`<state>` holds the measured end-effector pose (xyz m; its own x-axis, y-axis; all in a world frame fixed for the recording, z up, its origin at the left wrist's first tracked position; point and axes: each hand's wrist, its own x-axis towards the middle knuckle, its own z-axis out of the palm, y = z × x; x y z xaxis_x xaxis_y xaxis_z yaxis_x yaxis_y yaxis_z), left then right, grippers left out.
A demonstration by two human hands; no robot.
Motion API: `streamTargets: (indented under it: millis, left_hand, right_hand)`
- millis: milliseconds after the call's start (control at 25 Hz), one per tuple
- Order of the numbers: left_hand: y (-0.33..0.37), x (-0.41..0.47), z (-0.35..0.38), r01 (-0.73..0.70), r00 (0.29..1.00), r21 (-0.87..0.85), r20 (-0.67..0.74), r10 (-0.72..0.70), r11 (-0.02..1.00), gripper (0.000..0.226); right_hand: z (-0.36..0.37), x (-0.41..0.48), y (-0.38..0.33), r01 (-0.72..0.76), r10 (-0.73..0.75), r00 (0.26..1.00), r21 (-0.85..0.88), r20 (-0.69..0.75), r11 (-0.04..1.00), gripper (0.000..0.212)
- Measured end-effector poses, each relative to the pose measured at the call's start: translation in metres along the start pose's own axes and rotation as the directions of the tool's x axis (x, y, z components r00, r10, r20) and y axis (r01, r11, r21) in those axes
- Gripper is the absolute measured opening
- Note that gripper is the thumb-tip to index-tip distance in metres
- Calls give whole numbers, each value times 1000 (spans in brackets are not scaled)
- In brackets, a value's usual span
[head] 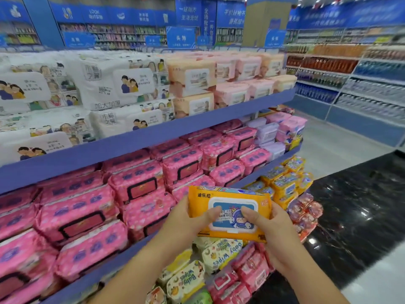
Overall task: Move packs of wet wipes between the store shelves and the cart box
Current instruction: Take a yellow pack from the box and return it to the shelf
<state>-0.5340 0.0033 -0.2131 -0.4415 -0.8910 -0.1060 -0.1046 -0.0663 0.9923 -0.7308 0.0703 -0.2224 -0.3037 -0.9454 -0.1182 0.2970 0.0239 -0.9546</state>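
Observation:
I hold an orange pack of wet wipes with a blue and white flip lid in both hands, level, in front of the shelves. My left hand grips its left end, thumb on the lid. My right hand grips the right end, thumb on the lid too. Similar orange packs lie on the bottom shelf just right of the held pack. No cart box is in view.
Purple shelves run from left to right: white packs and peach packs on top, pink packs in the middle, cream "Baby wipes" packs and red packs at the bottom. A dark glossy floor lies right.

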Motion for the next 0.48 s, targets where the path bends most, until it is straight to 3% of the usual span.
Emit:
streamTargets:
  millis: [280,480]
  left_hand:
    - [-52,62,138,148,983,-133,124,-132,980,43]
    - [-108,116,190,250,966,-162,107,-235,954,51]
  right_hand:
    - [-140,38,-4,-133,130,991,-125,-28,983,48]
    - [-205,95,30,-299,294,954,-240,-61,924,40]
